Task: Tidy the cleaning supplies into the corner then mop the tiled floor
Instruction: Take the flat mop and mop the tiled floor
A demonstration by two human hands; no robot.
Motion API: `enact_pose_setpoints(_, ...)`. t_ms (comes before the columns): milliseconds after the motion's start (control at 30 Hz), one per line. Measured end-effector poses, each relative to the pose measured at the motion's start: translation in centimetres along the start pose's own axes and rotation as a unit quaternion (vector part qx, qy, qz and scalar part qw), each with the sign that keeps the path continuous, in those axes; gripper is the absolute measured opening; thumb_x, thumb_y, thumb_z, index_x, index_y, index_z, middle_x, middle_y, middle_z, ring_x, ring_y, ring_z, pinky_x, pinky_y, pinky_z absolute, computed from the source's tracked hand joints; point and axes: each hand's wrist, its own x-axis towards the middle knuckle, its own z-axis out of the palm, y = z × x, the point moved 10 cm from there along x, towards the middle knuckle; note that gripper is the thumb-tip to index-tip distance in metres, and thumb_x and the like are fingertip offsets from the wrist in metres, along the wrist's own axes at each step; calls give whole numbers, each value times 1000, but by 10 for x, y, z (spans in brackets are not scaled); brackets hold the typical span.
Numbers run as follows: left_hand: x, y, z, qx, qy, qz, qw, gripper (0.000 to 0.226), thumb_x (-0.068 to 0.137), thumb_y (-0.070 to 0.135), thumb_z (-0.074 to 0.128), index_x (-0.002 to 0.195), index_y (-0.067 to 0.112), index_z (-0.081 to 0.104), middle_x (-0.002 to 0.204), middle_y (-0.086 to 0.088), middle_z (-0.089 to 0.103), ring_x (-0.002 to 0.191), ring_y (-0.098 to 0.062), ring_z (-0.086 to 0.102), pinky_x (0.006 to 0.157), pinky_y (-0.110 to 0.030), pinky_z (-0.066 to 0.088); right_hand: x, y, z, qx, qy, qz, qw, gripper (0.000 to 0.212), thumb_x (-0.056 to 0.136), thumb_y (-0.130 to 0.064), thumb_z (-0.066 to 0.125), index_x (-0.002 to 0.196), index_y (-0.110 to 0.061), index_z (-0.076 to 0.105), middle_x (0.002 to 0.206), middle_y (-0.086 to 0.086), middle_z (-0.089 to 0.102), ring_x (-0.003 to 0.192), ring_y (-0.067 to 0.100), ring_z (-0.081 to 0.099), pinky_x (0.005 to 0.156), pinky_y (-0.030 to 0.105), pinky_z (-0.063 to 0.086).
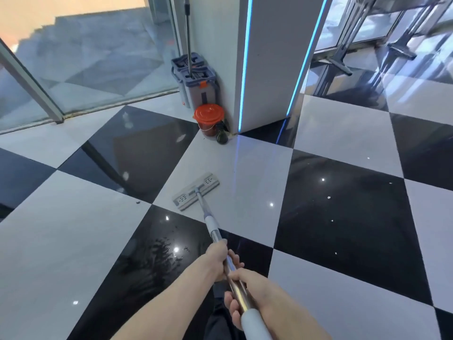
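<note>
At the far left a glass wall [81,69] meets the tiled floor [73,229], and on the black tile nearest the person a patch of wet streaks [157,256] shows. The left hand [218,260] is lower on the mop handle [221,251], its fingers [235,258] wrapped tight around the metal; the right hand [255,288] grips higher up, fingers curled under the shaft. The flat mop head [195,191] lies on a white tile, well short of the corner. There the grey mop buckets [196,79], an orange-lidded pail [209,119] and a dark bottle [221,136] stand packed against the pillar [269,57], so tidying looks done and mopping is underway.

A long forward stroke could knock the bottle or pail over, and wet glossy tiles could cause a slip. The handle's top end is cut off by the frame, the bottle's label is unreadable, and the furniture [392,33] at the upper right is blurred.
</note>
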Motion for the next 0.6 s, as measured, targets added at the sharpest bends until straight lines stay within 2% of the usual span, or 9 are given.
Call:
enact_pose_setpoints(100,-21,-65,-15,24,-10,-9,1000,27,100,30,45,88,5,46,41,-1,39,41,-15,42,53,-35,51,-10,64,-10,15,-26,2,1000,17,87,-18,52,83,-3,58,55,11,57,32,17,48,37,17,42)
enact_pose_setpoints(200,-39,-115,-29,29,8,-21,999,25,100,29,46,87,7,45,42,-2,40,46,-17,44,75,-39,55,-17,108,-15,54,-42,-3,998,12,85,-10,50,86,-6,61,56,12,57,33,17,48,37,17,42)
enact_pose_setpoints(233,-47,-129,-32,34,13,-27,999,25,99,28,47,87,6,46,44,-3,41,48,-17,45,78,-38,54,-20,119,-16,69,-42,-8,997,14,85,-8,49,90,-11,62,55,12,57,32,17,49,36,17,42)
enact_pose_setpoints(333,-62,-154,-39,21,17,-47,999,23,99,26,48,94,4,48,49,-3,41,46,-17,46,73,-37,53,-22,135,-19,124,-16,-27,992,30,87,-4,47,100,-27,62,52,11,57,28,17,48,33,16,40)
enact_pose_setpoints(367,-65,-157,-41,18,18,-56,998,22,98,25,48,95,4,48,47,-3,42,41,-16,45,72,-37,55,-22,137,-17,134,-17,-28,990,28,88,-5,48,101,-26,61,51,11,56,28,17,48,32,15,39)
enact_pose_setpoints(400,-66,-156,-41,22,15,-60,998,21,98,25,49,95,4,48,45,-2,42,37,-14,44,65,-34,57,-23,138,-13,135,-23,-24,990,23,89,-8,49,100,-23,61,50,10,55,28,16,47,31,15,39)
enact_pose_setpoints(467,-64,-147,-41,36,7,-53,998,18,98,22,49,93,6,47,46,-3,43,34,-12,41,40,-22,47,-26,137,-8,116,-35,-14,993,13,88,-11,52,91,-17,62,49,9,54,29,15,48,31,16,40)
enact_pose_setpoints(533,-58,-134,-40,24,-7,-43,999,19,98,20,49,87,5,45,49,-4,43,32,-12,40,33,-15,37,-26,131,-3,94,-43,-7,995,14,87,-10,54,76,-9,62,50,8,56,30,13,50,32,16,42)
enact_pose_setpoints(600,-48,-120,-36,-4,-27,-45,999,21,97,17,50,81,6,44,48,-5,46,26,-11,39,31,-13,35,-28,121,5,90,-54,2,994,27,89,-10,53,63,-4,58,50,7,57,29,12,50,31,16,43)
